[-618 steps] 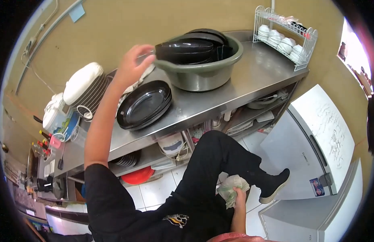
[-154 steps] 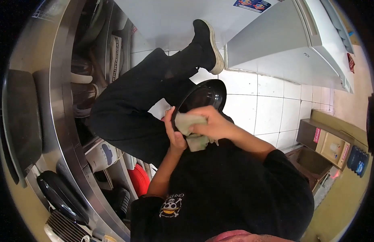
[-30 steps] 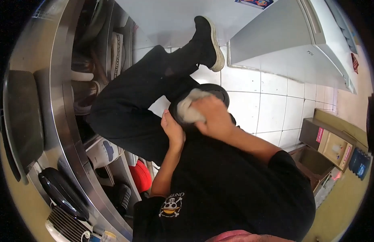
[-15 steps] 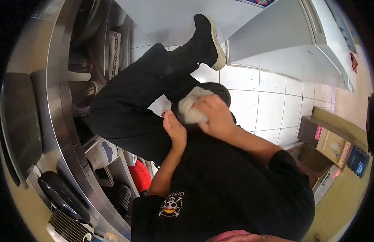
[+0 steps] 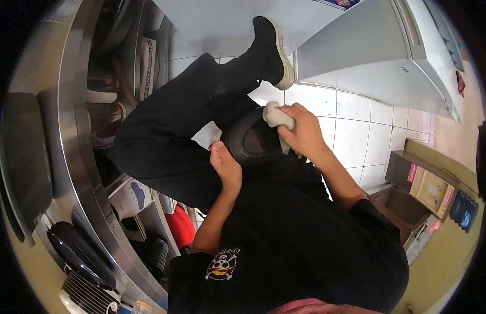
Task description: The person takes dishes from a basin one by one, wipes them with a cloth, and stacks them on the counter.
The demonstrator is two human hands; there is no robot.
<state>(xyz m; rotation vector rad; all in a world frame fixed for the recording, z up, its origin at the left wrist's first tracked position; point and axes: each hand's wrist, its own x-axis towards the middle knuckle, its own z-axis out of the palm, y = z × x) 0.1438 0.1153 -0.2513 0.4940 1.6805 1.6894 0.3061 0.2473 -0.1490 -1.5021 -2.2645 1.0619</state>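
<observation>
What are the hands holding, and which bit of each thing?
The left hand holds a black dish by the edge nearest it. The right hand grips a bunched pale cloth around its middle, with ends poking out.

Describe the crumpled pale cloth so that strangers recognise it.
Find the black-trousered legs, then the rounded black plate near them. At its right edge, the right hand grips the cloth: pale folds, unlike the dark plate or flat white tiles.

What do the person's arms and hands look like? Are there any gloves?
No gloves: the left hand and right hand are bare. The black sleeves are short and look plain. Below them the forearms are bare, with no watch or bracelet showing.
</observation>
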